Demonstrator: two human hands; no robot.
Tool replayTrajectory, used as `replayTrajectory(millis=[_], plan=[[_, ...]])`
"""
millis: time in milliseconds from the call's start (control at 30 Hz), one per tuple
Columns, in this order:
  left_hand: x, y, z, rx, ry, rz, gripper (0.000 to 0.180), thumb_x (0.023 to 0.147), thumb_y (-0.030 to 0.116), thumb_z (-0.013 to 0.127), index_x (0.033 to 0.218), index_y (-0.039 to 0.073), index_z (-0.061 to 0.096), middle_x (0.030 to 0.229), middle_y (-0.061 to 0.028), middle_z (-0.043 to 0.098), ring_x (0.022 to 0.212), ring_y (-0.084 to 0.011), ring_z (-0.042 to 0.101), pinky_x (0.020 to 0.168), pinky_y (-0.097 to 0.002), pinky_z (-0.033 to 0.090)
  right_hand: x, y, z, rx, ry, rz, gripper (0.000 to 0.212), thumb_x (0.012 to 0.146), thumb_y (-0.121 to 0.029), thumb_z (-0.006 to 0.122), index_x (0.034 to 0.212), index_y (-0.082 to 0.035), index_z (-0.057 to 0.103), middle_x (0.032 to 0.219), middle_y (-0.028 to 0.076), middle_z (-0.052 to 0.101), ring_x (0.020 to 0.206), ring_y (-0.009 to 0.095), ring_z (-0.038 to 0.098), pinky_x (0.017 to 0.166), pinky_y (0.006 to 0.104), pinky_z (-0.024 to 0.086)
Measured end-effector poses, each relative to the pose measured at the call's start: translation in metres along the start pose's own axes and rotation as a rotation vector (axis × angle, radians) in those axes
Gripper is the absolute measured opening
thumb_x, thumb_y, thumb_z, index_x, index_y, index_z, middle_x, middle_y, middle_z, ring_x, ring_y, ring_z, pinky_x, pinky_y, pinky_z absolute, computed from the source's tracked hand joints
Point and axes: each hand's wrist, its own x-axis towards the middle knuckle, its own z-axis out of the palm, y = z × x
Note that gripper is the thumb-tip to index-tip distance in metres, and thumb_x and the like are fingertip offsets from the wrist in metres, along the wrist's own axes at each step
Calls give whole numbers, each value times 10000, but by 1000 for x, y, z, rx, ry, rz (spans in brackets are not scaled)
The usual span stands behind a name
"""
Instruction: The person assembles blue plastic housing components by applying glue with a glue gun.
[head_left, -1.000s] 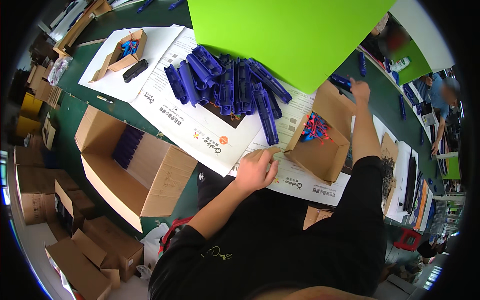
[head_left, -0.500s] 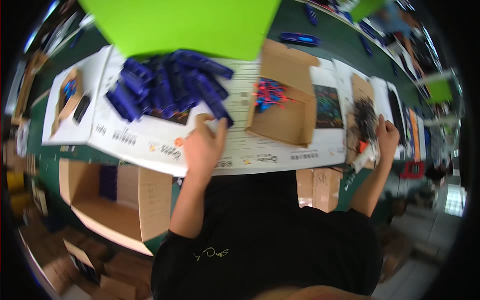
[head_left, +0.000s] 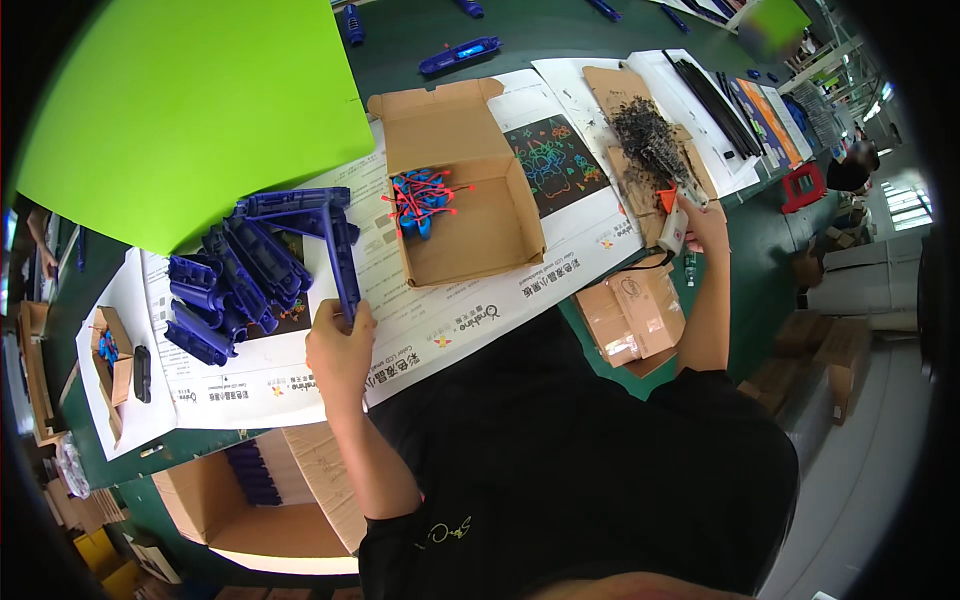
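My left hand (head_left: 340, 348) pinches the near end of a long dark-blue plastic shell (head_left: 342, 262), hollow and ribbed inside. The shell's far end meets a heap of similar blue shells (head_left: 255, 262) on the printed paper. Over on the right, my right hand (head_left: 708, 230) has its fingers closed around a white handheld tool (head_left: 674, 232). An orange part (head_left: 667, 198) shows at the tool's front, and a black cord runs from its back. Just beyond the tool, many small dark pieces (head_left: 645, 135) lie piled on cardboard.
Between my hands stands an open cardboard box (head_left: 480, 262) holding blue parts with red wires (head_left: 424, 200). A green panel (head_left: 200, 110) rises at the far left. Below the table edge are an open carton (head_left: 330, 470) and a taped carton (head_left: 632, 318). Black strips (head_left: 705, 100) lie far right.
My left hand has closed on the end of a blue shell and turned it away from the heap. My right hand has come down onto the white tool. The view has swung to the right.
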Motion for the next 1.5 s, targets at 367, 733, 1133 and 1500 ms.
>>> replayTrajectory(millis=[367,733,1133,1500], plan=[[-15,-4,-5,-455,-46,-15,342,933,124,443,1236,-25,501,835,-105,680,509,-101,580,437,-208,432,-29,-10,17,-19,595,-451,548,657,-351,768,1002,28,575,892,158,649,777,249,625,724,372,496],[-9,-16,-1,-1272,-97,-234,455,995,337,364,1200,-55,473,1022,-208,654,595,-183,636,455,-246,505,-26,-35,7,373,-167,-475,125,737,-163,639,767,-43,621,681,36,582,608,148,545,568,280,404],[-5,-18,14,-1652,-585,-408,384,1003,282,296,1184,2,487,1120,-148,615,806,-182,598,749,-361,520,-151,-117,-23,898,-293,-748,476,780,-77,599,1206,94,474,1105,196,594,1051,256,581,922,348,451],[-16,-27,30,-1650,-489,-40,360,1000,265,297,1148,14,510,1016,-104,609,720,-165,514,722,-322,443,-226,-159,41,701,-1026,-883,372,806,-121,638,1148,-11,542,1056,79,612,975,154,555,849,292,430]])
